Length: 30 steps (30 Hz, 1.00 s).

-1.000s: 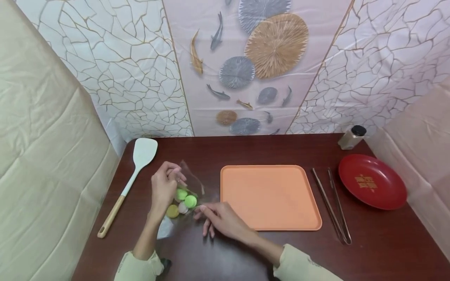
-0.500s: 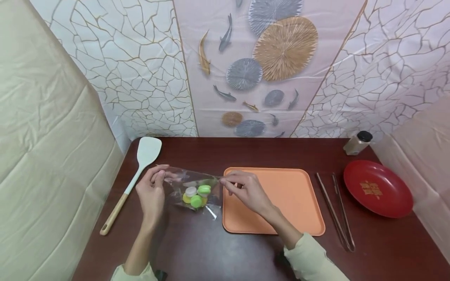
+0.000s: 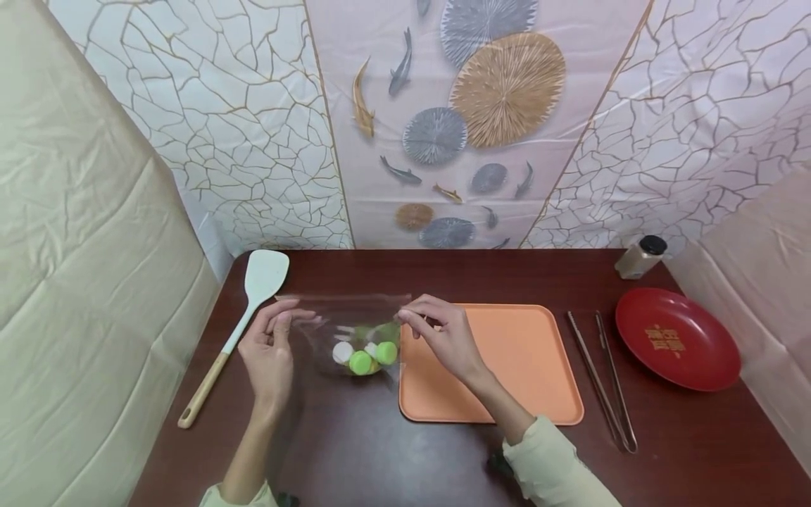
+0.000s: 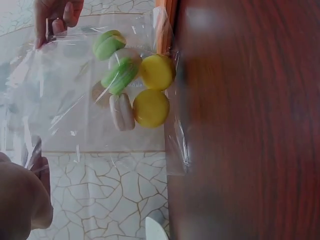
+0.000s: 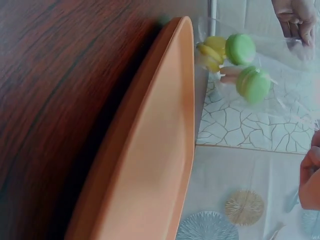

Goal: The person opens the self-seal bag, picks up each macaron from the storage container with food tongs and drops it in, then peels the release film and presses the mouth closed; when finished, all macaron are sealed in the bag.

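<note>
A clear plastic bag [image 4: 65, 110] hangs stretched between my two hands over the table. My left hand [image 3: 269, 352] pinches its upper left corner, and my right hand [image 3: 443, 338] pinches the upper right one. Several macarons lie together low in the bag. In the left wrist view I see green macarons [image 4: 119, 76], yellow macarons [image 4: 151, 108] and pale macarons [image 4: 122, 112]. The right wrist view shows a green macaron [image 5: 253, 85] through the film. The bag's right side overlaps the left edge of an orange tray [image 3: 494, 359] in the head view.
A white spatula [image 3: 265, 274] with a wooden handle lies at the left of the dark table [image 3: 355, 465]. Metal tongs [image 3: 611, 394] lie right of the tray, beside a red plate [image 3: 678, 338]. A black-lidded jar [image 3: 641, 257] stands at the back right.
One second ago the bag was bunched under my left hand, with the right hand lower. Both hands then spread the bag between them; since half a second ago the macarons have shifted slightly right.
</note>
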Motion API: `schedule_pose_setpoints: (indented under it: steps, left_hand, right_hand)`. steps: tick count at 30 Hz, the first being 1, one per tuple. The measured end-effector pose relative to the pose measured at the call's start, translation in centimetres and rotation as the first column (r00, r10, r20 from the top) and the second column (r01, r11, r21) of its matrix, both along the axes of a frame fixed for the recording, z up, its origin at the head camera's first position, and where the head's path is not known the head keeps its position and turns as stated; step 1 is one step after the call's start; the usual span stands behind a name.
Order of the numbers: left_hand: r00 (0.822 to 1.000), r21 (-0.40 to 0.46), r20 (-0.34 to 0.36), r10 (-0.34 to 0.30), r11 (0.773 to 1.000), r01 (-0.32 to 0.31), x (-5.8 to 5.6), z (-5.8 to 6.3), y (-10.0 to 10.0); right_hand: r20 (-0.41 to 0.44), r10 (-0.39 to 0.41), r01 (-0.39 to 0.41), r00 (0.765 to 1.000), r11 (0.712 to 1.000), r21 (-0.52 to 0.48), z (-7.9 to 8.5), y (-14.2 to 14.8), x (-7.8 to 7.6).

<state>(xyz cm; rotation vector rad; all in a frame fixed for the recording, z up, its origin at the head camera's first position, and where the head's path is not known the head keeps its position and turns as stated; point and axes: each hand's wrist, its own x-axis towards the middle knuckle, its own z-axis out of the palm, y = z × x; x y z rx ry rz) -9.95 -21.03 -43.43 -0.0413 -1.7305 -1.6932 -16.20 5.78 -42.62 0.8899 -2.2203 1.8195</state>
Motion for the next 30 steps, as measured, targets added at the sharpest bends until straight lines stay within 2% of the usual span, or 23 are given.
schedule_pose_setpoints:
  steps: [2,6,10,13,16,19,22,24,27,29,30]
  left_hand:
    - [1.0,-0.013,0.021,-0.008,1.0,0.008,0.1,-0.1,-0.1]
    - [0.998,0.013,0.048,-0.043,0.999,0.043,0.3,-0.2,-0.3]
    - [0.995,0.041,0.052,-0.087,0.995,0.085,0.3,-0.3,-0.2]
    - [0.993,0.036,0.043,-0.114,0.993,0.113,0.2,-0.2,-0.1]
    - [0.991,0.032,0.031,-0.13,0.991,0.129,0.1,-0.2,0.2]
    - [0.992,0.024,0.033,-0.122,0.992,0.121,-0.1,-0.3,0.6]
    - [0.993,0.025,0.047,-0.107,0.994,0.106,-0.1,-0.2,1.0]
    - [0.994,0.021,0.051,-0.093,0.996,0.092,-0.1,-0.2,1.1]
    - [0.997,0.004,0.045,-0.06,0.998,0.06,0.1,-0.2,1.2]
    - [0.998,-0.027,0.042,-0.037,0.999,0.038,0.3,-0.2,1.1]
    - [0.999,-0.044,0.04,-0.027,0.999,0.029,0.3,-0.2,1.1]
  right_hand:
    - [0.033,-0.006,0.006,0.999,1.0,0.011,-0.1,0.0,-0.1]
    - [0.106,-0.012,0.007,0.994,0.999,0.051,-0.4,0.3,-0.4]
    - [0.116,-0.033,0.019,0.993,0.992,0.121,-0.2,0.6,-0.3]
    - [0.037,-0.1,0.094,0.994,0.986,0.138,0.1,0.4,0.1]
    - [-0.13,-0.188,0.199,0.973,0.977,0.072,0.7,-0.3,0.9]
    - [-0.338,-0.229,0.239,0.913,0.971,-0.011,2.0,-1.4,1.5]
    - [-0.521,-0.173,0.204,0.836,0.979,0.001,3.3,-2.7,1.7]
    - [-0.617,-0.098,0.178,0.781,0.981,0.07,4.0,-3.7,1.7]
    - [-0.711,0.047,0.161,0.702,0.962,0.222,4.6,-5.3,1.6]
    - [-0.735,0.12,0.165,0.667,0.938,0.304,4.7,-6.3,1.5]
    - [-0.74,0.141,0.174,0.658,0.927,0.331,4.7,-6.8,1.4]
